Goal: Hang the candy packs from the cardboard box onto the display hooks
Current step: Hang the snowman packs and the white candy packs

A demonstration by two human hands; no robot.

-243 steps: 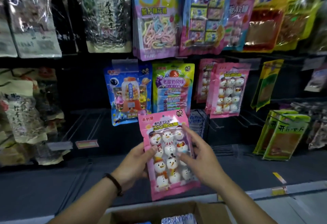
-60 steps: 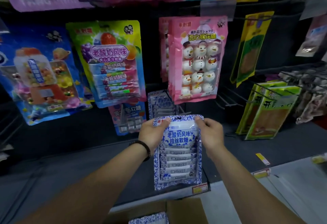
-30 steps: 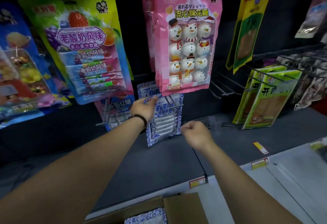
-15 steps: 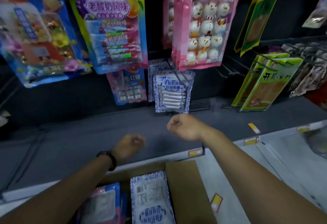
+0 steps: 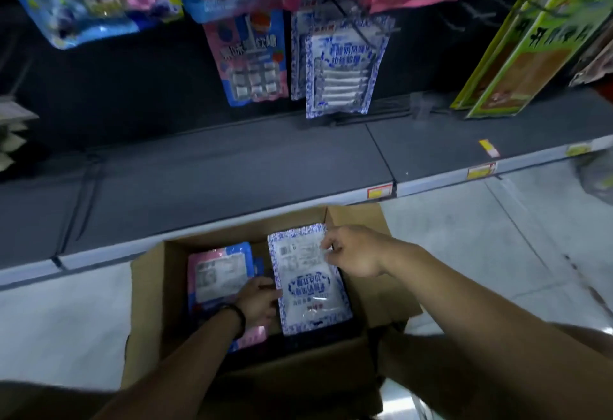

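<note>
Pick-up step: inside the box point(image 5: 149, 290), right hand point(image 5: 352, 251) pinches the blue-white pack point(image 5: 306, 290) at its top, left hand point(image 5: 259, 300) grip unclear; next, lift clear.

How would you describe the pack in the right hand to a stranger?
An open cardboard box stands on the floor before the dark shelf. Two packs show in it; the right hand pinches the right pack by a corner. It is white with a blue patterned border, its neighbour pink and blue.

A dark grey shelf point(image 5: 215, 167) runs across the middle. Yellow price tags point(image 5: 379, 192) stick to its front edge. Pale floor point(image 5: 497, 237) lies below. Green snack bags point(image 5: 510, 67) hang at the upper right.
</note>
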